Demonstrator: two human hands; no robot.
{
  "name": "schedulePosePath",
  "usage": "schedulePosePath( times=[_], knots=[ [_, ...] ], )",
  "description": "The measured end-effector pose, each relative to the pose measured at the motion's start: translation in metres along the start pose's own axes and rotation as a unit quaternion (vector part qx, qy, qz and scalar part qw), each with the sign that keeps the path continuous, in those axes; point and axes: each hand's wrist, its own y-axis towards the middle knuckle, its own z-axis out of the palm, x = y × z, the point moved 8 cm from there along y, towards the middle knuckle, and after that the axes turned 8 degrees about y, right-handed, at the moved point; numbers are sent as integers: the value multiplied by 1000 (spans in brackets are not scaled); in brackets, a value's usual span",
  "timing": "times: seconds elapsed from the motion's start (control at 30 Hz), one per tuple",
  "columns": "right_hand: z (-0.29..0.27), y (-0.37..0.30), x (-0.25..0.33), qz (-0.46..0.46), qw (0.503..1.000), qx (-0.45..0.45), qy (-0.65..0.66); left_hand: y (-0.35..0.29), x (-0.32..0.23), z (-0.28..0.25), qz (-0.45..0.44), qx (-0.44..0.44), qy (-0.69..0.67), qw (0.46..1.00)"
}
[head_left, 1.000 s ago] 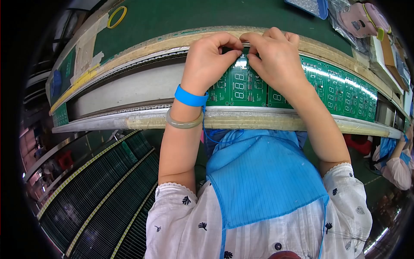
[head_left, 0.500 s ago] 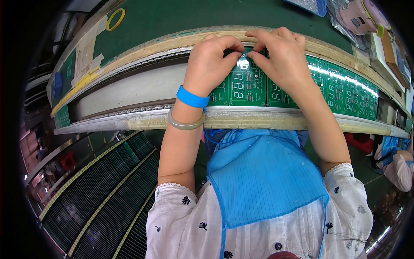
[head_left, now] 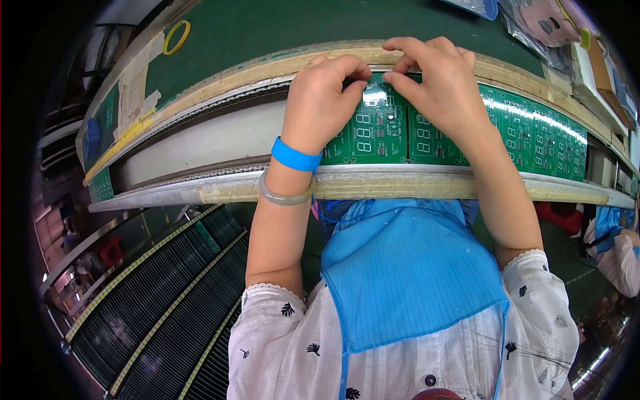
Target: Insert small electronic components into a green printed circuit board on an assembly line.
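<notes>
A green circuit board (head_left: pixel 380 143) with white digit displays lies in a long metal-edged rail below my hands. My left hand (head_left: pixel 319 100) is bent over its upper left part, thumb and forefinger curled together near the far edge. Anything between those fingertips is too small or hidden to make out. My right hand (head_left: pixel 440 83) hovers over the board's upper right side, its forefinger raised and its thumb close to a curled finger. What that hand pinches, if anything, cannot be made out. A second circuit board (head_left: pixel 433 150) lies against the first, partly under my right wrist.
More circuit boards (head_left: pixel 533 137) continue along the rail (head_left: pixel 253 190) to the right. A yellow ring (head_left: pixel 176 38) lies on the green bench top (head_left: pixel 267 30). Slotted racks (head_left: pixel 160 300) stand low on the left. A blue tray (head_left: pixel 477 5) and a pink bag (head_left: pixel 553 23) sit far right.
Both hands stay over the same board. My left fingertips have shifted slightly left, and my right hand has drawn slightly up and right, widening the space between the hands.
</notes>
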Motion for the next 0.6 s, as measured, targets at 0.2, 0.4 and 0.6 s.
schedulePosePath(
  times=[0.2, 0.4, 0.6],
  knots=[
    [-5, 0, -3, -1, 1000, -11, 11, 1, -10, -2, 26, -18, 39, 999],
    [-25, 6, -6, 23, 999, 12, -23, 1, -21, -1, 51, -33, 67, 996],
    [-74, 17, -36, 44, 995, -48, -82, 1, -15, 6, 6, -24, 53, 998]
  ],
)
